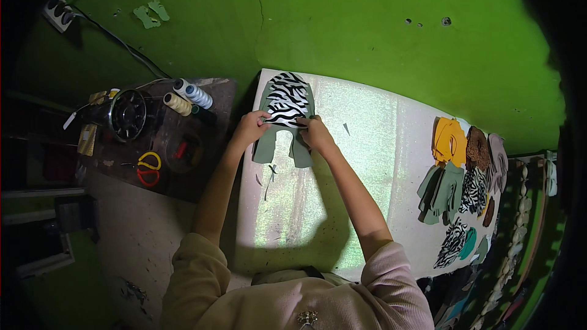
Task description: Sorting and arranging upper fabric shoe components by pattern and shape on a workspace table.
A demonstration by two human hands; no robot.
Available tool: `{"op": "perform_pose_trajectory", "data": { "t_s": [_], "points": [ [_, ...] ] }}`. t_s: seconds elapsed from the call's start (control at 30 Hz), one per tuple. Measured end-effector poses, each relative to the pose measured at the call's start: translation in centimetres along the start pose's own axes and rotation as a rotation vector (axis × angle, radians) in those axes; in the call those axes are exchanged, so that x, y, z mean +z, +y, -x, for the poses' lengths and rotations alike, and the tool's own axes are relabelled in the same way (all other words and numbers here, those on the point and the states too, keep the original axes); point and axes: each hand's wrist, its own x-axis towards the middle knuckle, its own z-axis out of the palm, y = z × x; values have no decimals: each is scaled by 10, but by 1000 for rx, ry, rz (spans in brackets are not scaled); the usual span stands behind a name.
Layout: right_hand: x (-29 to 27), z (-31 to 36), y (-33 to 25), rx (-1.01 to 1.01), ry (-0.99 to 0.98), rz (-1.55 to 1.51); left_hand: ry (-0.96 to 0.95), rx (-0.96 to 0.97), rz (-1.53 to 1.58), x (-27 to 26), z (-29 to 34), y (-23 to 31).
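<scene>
A zebra-striped fabric piece (287, 99) lies over a grey-green fabric piece (265, 146) at the far left corner of the pale table. The green piece shows round its edges and spreads into two legs toward me. At the striped piece's near left corner, my left hand (251, 127) pinches its edge. My right hand (317, 133) grips the opposite near corner, fingers pressed together on the cloth. Whether the green layer is also caught between my fingers, I cannot tell. Small dark scraps (269, 177) lie just below the left leg.
Cut fabric stacks in yellow (449, 140), grey-green (441, 192) and zebra print (474, 189) lie along the table's right side. On the dark sewing-machine table (113, 162) at left are thread cones (199, 96), a handwheel (127, 115) and scissors with yellow and red handles (148, 168). A green wall (367, 18) borders the far side.
</scene>
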Motion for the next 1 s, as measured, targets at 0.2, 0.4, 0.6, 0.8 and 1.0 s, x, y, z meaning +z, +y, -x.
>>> {"op": "perform_pose_trajectory", "data": {
  "t_s": [0.2,0.4,0.6,0.8,1.0],
  "points": [
    [-22,3,-19,166,-227,-122,-355,-211,105,-27,7,19],
    [-12,4,-13,22,-195,303,-341,-150,70,-24,14,8],
    [3,10,-15,28,-174,561,-261,-13,-157,-19,27,5],
    [8,29,-16,-81,-30,477,30,-23,-573,6,53,44],
    [8,129,0,-190,132,134,188,131,-541,61,120,77]
  ]
}}
